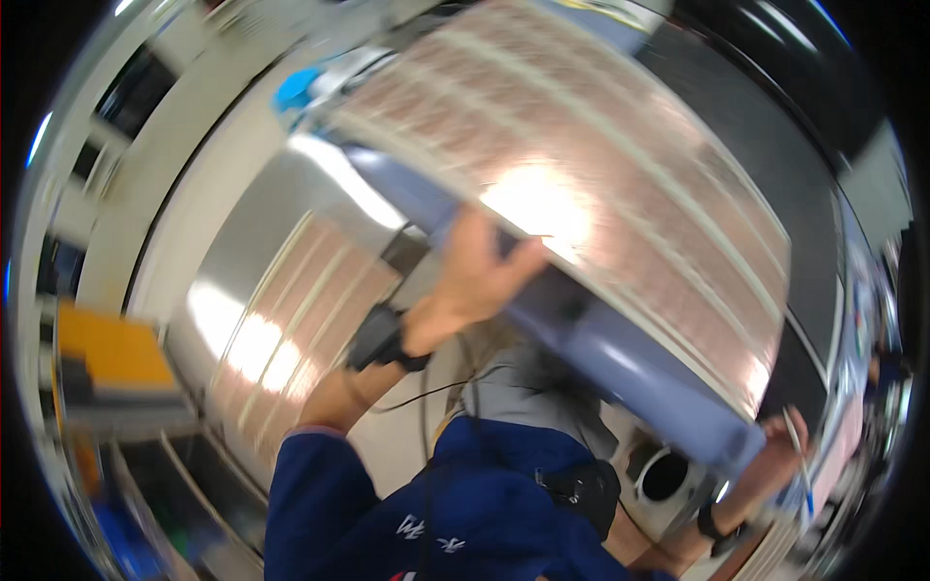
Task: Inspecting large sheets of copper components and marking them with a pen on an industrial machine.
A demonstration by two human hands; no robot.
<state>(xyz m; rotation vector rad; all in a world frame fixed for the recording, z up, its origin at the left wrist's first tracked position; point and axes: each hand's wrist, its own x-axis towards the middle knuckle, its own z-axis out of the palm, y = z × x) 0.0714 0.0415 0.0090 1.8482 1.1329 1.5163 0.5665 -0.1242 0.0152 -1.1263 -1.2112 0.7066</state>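
A large copper-coloured sheet panel (620,155) with pale parallel strips spans a grey-blue padded table (620,363). My left hand (475,276) is at the panel's near edge, its thumb lying along that edge and its fingers blurred at the rim. It appears to grip the panel there. Beyond the panel's near right corner, my right hand (783,443) is closed on a slim white and blue pen-like stick (800,455). Part of that hand is hidden behind the table corner.
A second copper-coloured striped panel (300,329) lies on a shiny metal surface (257,213) to the left. Cables (423,416) hang in front of my body. A yellow board (111,349) and a divided rack (184,484) stand at the lower left. A dark mat (717,87) lies far right.
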